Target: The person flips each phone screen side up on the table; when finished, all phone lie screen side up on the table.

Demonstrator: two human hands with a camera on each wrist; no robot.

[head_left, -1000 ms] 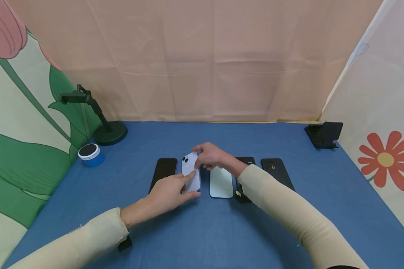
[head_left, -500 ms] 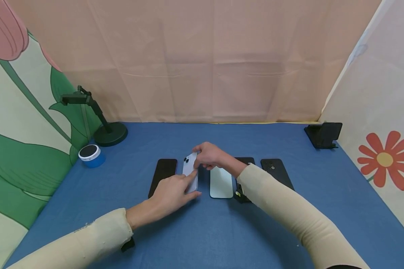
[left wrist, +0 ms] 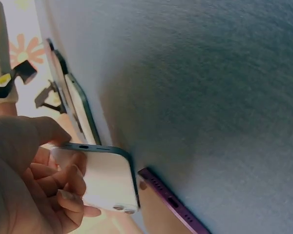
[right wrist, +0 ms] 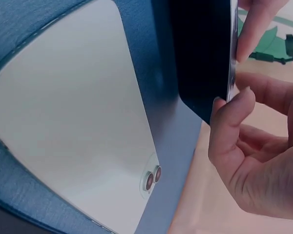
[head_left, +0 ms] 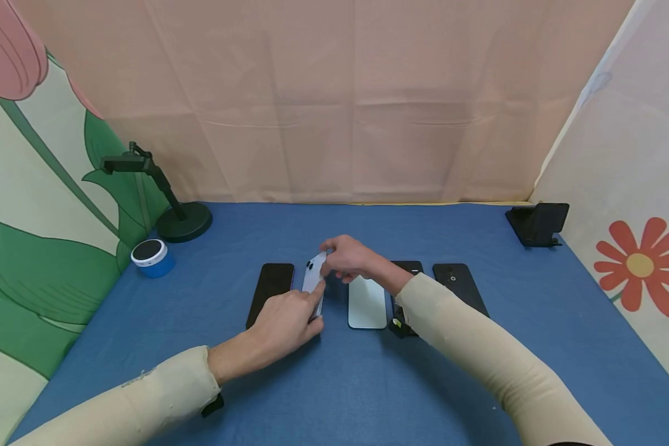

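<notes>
A pale lavender smartphone (head_left: 313, 276) stands tipped on its left long edge, camera back towards the left. My right hand (head_left: 345, 256) pinches its upper right edge between thumb and fingers; its dark screen side (right wrist: 202, 53) shows in the right wrist view. With the index finger at the raised edge and the thumb at the port end, my left hand (head_left: 284, 318) holds the lower part. A black smartphone (head_left: 270, 288) with a purple frame (left wrist: 171, 199) lies just left. On the right lies a pale mint smartphone (head_left: 367, 303), back up, with two camera lenses (right wrist: 154, 178).
Two more black phones lie to the right: one phone (head_left: 408, 266) partly under my right forearm, another phone (head_left: 456, 282) beyond it. A round-based black stand (head_left: 184, 221) and a blue-and-white jar (head_left: 153, 259) are at the back left, a black phone stand (head_left: 537, 224) at the back right.
The lavender phone has tipped further onto its left edge, so its back looks narrower. My left thumb has shifted slightly left with it; the right hand has stayed nearly in place.
</notes>
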